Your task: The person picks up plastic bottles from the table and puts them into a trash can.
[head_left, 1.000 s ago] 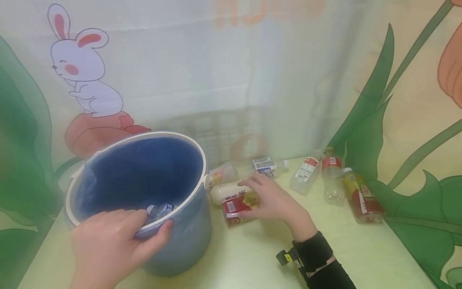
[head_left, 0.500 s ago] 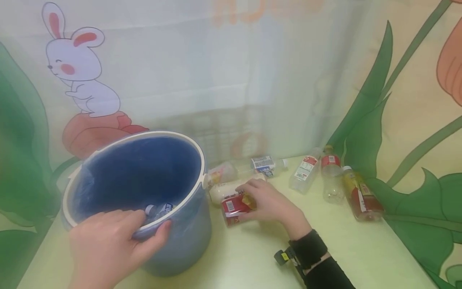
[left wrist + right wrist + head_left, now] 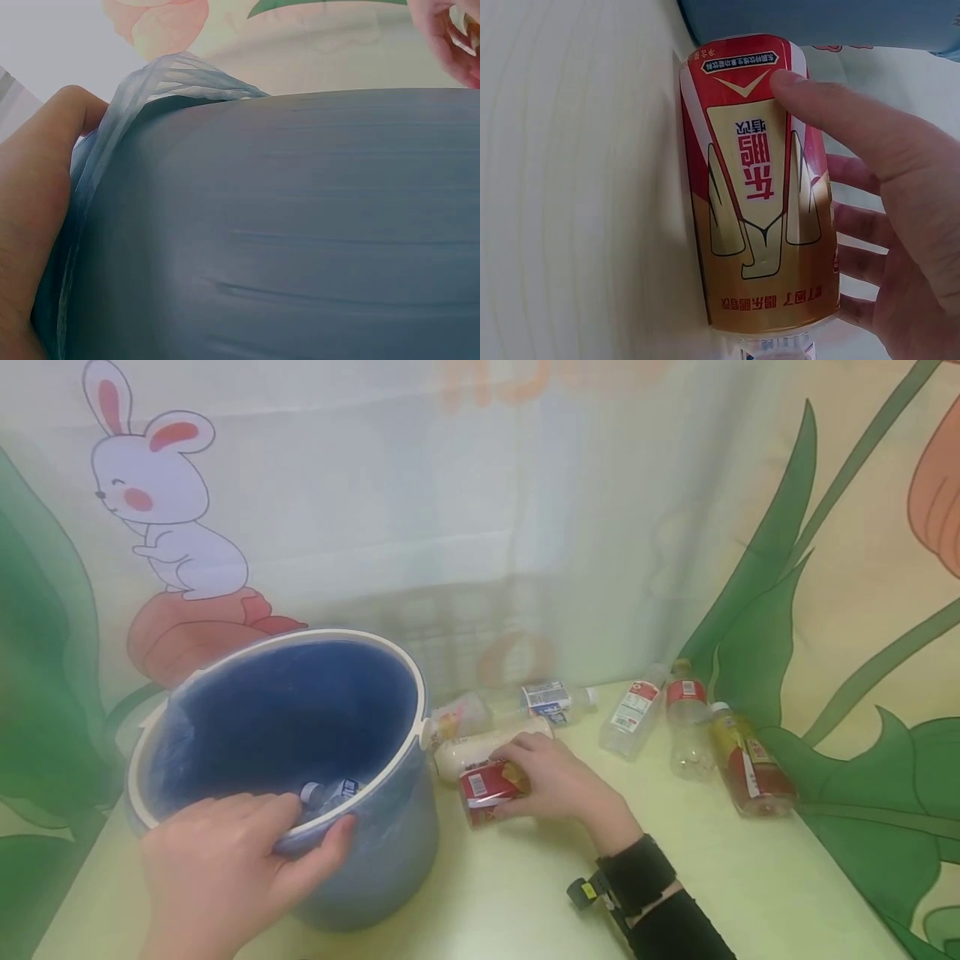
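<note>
My left hand (image 3: 225, 860) grips the near rim of a blue bucket (image 3: 375, 868), thumb outside and fingers over the edge. A clear plastic bottle (image 3: 330, 795) with a white cap lies inside the bucket. In the left wrist view, a thin plastic liner (image 3: 176, 71) bunches over the rim beside the thumb. Right of the bucket, my right hand (image 3: 555, 781) holds a red and gold drink bottle (image 3: 487, 789) lying on its side. The right wrist view shows the thumb on the label of that drink bottle (image 3: 757, 187) and the other fingers around its far side.
A cream-coloured bottle (image 3: 472, 753) lies just behind the held one. Beyond it are a crumpled clear bottle (image 3: 461, 717) and a blue-labelled bottle (image 3: 547, 700). On the right of the table (image 3: 757, 893) lie a clear bottle (image 3: 633, 714), a red-labelled bottle (image 3: 687, 718) and a yellow-red bottle (image 3: 750, 760).
My right hand has shifted slightly left and settled lower around the red and gold drink bottle. My left hand keeps its grip on the bucket rim.
</note>
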`<action>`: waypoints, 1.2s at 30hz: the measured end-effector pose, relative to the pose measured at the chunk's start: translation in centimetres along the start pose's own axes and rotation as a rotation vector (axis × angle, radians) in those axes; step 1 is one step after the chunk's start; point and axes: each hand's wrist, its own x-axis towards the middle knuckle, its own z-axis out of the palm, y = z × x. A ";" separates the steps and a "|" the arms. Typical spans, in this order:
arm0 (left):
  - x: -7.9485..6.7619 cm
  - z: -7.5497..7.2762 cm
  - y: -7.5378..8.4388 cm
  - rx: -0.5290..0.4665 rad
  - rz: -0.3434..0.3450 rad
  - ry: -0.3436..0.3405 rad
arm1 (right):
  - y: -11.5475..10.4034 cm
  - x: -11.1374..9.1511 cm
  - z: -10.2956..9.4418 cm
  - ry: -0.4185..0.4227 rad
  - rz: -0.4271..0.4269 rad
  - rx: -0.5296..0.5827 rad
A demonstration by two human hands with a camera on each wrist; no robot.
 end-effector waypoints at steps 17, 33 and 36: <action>0.0 -0.1 0.1 -0.004 0.002 -0.003 | 0.2 0.2 1.2 -0.052 0.034 -0.016; 0.0 0.0 0.1 -0.007 -0.001 0.006 | 0.3 0.2 1.8 -0.093 0.092 0.015; 0.0 0.0 0.1 -0.007 0.000 0.010 | 0.3 0.2 1.8 -0.092 0.087 0.019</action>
